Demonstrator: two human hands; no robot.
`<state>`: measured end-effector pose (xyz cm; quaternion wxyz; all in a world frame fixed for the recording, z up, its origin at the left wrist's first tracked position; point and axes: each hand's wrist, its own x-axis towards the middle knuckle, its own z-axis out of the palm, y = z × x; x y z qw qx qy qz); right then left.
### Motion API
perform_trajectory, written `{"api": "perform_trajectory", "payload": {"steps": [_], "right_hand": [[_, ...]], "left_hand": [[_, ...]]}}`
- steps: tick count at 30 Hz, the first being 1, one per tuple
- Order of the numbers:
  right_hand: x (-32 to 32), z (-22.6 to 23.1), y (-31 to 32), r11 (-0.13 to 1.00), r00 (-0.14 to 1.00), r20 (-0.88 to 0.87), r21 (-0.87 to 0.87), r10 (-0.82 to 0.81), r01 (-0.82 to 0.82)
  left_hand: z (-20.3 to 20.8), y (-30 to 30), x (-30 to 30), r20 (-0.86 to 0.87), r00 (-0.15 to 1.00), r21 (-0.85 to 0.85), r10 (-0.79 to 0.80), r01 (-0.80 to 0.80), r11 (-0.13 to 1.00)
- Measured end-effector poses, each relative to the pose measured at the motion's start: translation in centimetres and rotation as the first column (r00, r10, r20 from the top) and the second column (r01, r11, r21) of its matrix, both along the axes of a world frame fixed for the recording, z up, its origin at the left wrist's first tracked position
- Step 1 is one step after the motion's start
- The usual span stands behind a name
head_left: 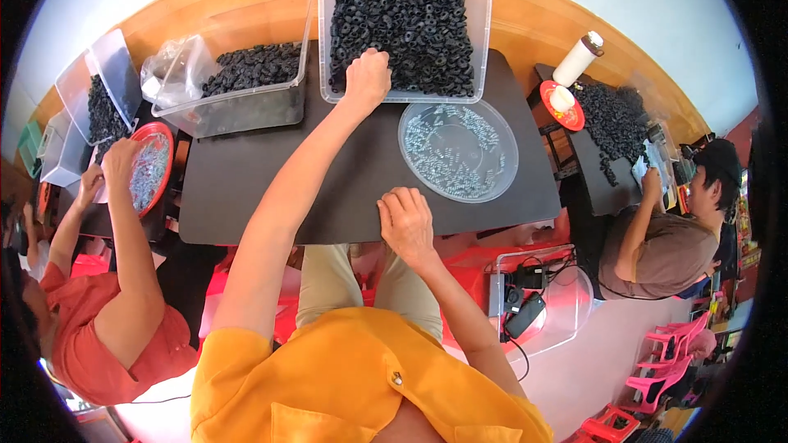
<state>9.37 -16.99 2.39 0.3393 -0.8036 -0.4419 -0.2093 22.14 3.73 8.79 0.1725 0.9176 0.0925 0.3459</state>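
Note:
My left hand [368,78], fingers curled closed, is over the near left part of a see-through plastic bin [327,33] filled with small black ring-shaped parts [406,20]. Whatever its fingers hold is hidden. At the near edge of the dark table [238,189], my right hand [406,221] rests with bent fingers drawn together. I cannot make out anything in it. Just beyond that hand, to the right, lies a round see-through tray [515,148] with many small silvery pieces [451,148] spread over its bottom.
Left of the bin stands another see-through tub [238,111] of black parts, with a plastic bag [172,70]. A co-worker in red [107,336] works at left by a red tray [168,152]; another person [665,238] sits at right. A box with black adapters [529,312] is below the table.

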Motion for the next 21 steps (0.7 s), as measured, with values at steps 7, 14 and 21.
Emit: {"api": "perform_trajectory", "payload": {"steps": [7, 14, 21], "right_hand": [[0.4, -0.5, -0.1, 1.000, 1.000, -0.010, 0.012, -0.009, 0.009], [0.3, -0.2, -0.1, 1.000, 1.000, 0.000, 0.018, 0.005, -0.005], [0.1, -0.1, -0.4, 0.998, 0.999, -0.021, 0.055, 0.036, -0.035]], "left_hand": [[-1.0, -0.6, 1.1, -0.071, 0.995, 0.094, 0.069, -0.063, 0.994], [0.4, -1.8, -4.0, 0.136, 0.970, -0.442, -0.202, 0.242, 0.864], [-4.3, -5.7, -13.9, 0.253, 0.912, -0.967, -0.323, 0.244, -0.070]]}}
